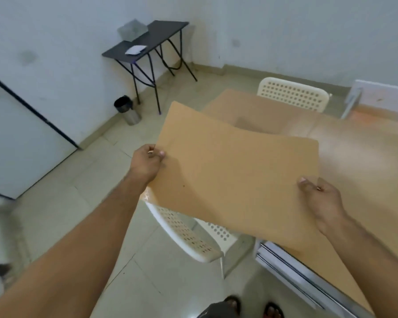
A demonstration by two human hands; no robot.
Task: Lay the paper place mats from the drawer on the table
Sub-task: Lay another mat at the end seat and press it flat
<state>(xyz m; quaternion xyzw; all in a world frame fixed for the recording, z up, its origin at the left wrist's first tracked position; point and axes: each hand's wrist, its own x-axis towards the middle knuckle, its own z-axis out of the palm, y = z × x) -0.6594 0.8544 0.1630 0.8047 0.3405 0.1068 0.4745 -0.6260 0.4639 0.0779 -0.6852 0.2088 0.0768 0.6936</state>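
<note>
A large brown paper place mat (234,171) hangs in the air in front of me, slightly bowed. My left hand (147,164) pinches its left edge and my right hand (322,198) pinches its right edge. Under and beyond it stretches the light wooden table (359,152), whose near left corner the mat covers. Another brown place mat (251,109) seems to lie flat at the table's far left end, though blur makes its edges hard to tell. No drawer is in sight.
A white perforated chair (193,237) stands below the mat at the table's near side, another white chair (292,92) at the far side. A small black side table (147,42) stands against the wall, with a metal bin (128,110) beside it. Floor tiles lie to the left.
</note>
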